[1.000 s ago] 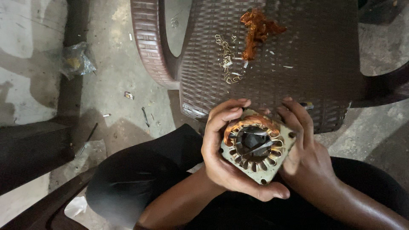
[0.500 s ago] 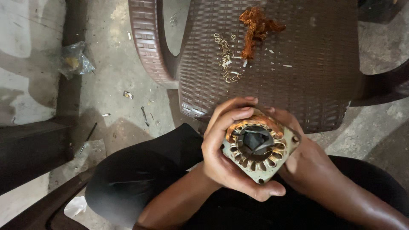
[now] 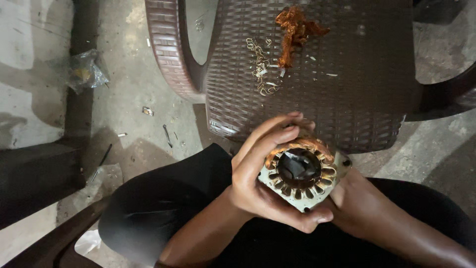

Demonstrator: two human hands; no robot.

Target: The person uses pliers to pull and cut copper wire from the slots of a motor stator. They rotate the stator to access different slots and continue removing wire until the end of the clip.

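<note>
A: Right, where's the stator (image 3: pixel 300 171) sitting?

B: Held in both hands over the lap, just short of the near edge of the brown woven chair seat (image 3: pixel 347 89); bore faces up at the camera, so its axis runs roughly toward the head; copper windings ring the bore.

A: Grip?

B: Left hand (image 3: pixel 258 183) wraps it; fingers curl over the top rim, thumb runs under the near edge, closed on the frame; right hand (image 3: pixel 354 203) cups it from below and the right side, mostly hidden behind the stator; it is in contact, but I cannot tell how tightly it closes.

A: Which hand is nearer the windings?

B: Left; its fingertips lie on the copper at the far rim.

A: Room around it?

B: Chair seat lies straight ahead, serving as the worktop; a clump of pulled copper wire (image 3: pixel 295 30) and a scatter of small pale clips (image 3: pixel 262 69) sit well apart at its far half; near half is bare. Concrete floor (image 3: pixel 129 99) to the left holds small debris and a crumpled plastic bag (image 3: pixel 85 70); a dark knee fills the lower left.
</note>
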